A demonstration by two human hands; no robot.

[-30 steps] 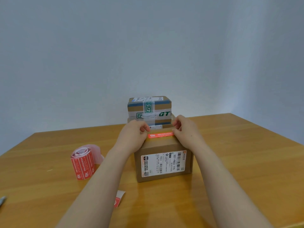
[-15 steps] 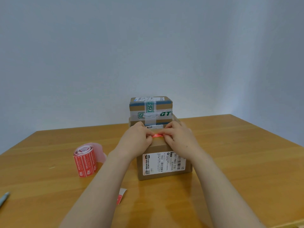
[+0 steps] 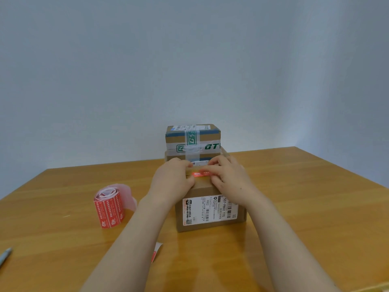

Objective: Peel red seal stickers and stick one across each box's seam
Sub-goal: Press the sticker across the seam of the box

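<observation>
A small brown cardboard box (image 3: 210, 213) with a white shipping label on its front stands on the wooden table (image 3: 305, 207). A red seal sticker (image 3: 199, 174) lies across its top. My left hand (image 3: 172, 181) rests on the box's top left with fingers bent over the sticker's left end. The fingers of my right hand (image 3: 228, 177) lie flat, pressing on the sticker's right part. Behind stand two stacked boxes (image 3: 192, 139) with green-printed tape. A roll of red seal stickers (image 3: 110, 205) lies to the left.
A torn scrap of sticker backing (image 3: 156, 251) lies on the table under my left forearm. A pen tip (image 3: 5, 257) shows at the left edge. A plain grey wall rises behind the table.
Both hands came together from the sticker's ends to its middle, then spread slightly; the right fingers now press flat along the sticker, which shows again between the hands.
</observation>
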